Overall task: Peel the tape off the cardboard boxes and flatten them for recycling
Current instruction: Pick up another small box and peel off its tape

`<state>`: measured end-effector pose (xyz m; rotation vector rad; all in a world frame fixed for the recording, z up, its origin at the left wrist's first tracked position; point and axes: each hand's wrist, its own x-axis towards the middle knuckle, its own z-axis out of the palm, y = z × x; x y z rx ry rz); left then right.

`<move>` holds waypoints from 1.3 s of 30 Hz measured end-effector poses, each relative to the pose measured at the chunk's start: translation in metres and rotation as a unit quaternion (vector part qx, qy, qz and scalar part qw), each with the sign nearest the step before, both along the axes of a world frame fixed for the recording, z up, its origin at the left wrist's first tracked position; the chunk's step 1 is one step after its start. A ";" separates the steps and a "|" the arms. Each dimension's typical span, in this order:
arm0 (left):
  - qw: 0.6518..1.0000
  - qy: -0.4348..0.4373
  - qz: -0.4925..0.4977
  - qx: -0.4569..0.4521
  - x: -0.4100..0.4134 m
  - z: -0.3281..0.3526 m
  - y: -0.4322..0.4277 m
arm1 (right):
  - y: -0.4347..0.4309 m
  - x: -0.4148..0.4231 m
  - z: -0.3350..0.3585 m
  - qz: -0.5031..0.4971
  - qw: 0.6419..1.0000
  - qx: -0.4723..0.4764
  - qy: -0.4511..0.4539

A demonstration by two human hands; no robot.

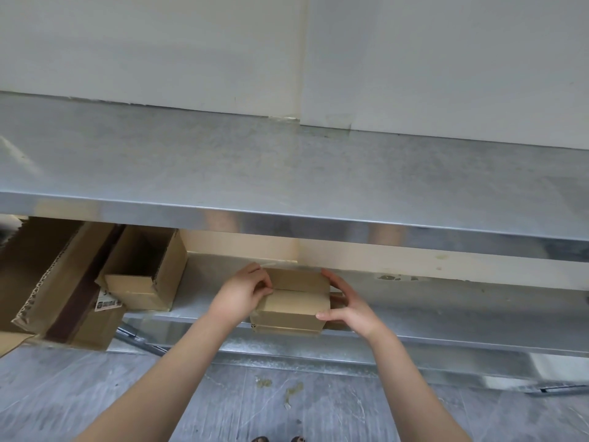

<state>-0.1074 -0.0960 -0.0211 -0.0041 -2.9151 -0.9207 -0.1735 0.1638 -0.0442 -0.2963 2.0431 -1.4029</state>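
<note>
Small box (296, 303) sits on the front lip of the lower shelf (462, 317), between both hands. Its near face overhangs the shelf edge just below the fingers. Left hand (245, 293): fingers curled, thumb and fingertips pinched together at the left end of the box's top seam. Can't tell if they have tape or only the flap edge. A thin clear strip (287, 266) runs along the box's far top edge, starting just past the left fingertips; looks like tape, not certain. Right hand (349, 309): clamped on the box's right end, thumb along the near top edge, fingers wrapped over the far right corner. The box fills the whole gap between the two hands, top seam running left to right. Headroom is tight: the tabletop (287, 167) front edge overhangs above the fingers, and the wall base sits close behind them. Left of the left fingers, near but not touching, is an open box (146, 275), open side up. Beyond it, a long carton (54, 282) with a dark tape stripe leans out over the shelf edge. Right of the right fingers, bare steel shelf runs on. Toward the person, below the wrists, open floor (302, 397).
</note>
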 end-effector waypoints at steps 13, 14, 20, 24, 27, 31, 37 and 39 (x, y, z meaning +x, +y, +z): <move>0.972 -0.089 0.114 0.183 0.033 0.007 -0.026 | -0.001 -0.002 -0.003 -0.011 1.000 -0.014 -0.006; 0.970 -0.089 0.131 0.185 0.031 0.008 -0.023 | -0.001 -0.002 -0.003 -0.011 1.000 -0.016 -0.008; 0.956 -0.095 0.235 0.145 0.015 0.005 -0.001 | -0.003 0.001 -0.001 -0.015 0.999 -0.040 -0.031; 0.948 -0.069 0.251 0.184 0.009 0.003 -0.001 | -0.002 0.001 -0.001 -0.010 0.999 -0.040 -0.030; 0.929 -0.062 0.271 0.244 0.015 0.000 -0.010 | -0.003 -0.001 -0.001 -0.003 0.999 -0.027 -0.019; 0.918 -0.074 0.276 0.276 0.016 0.002 -0.015 | -0.003 -0.001 0.000 -0.004 1.000 -0.018 -0.018; 0.840 -0.103 0.299 0.441 0.023 -0.009 -0.018 | -0.004 0.001 0.002 -0.007 1.000 -0.020 -0.021; 0.834 -0.088 0.298 0.456 0.027 -0.010 -0.017 | -0.004 0.001 0.003 -0.007 1.000 -0.018 -0.018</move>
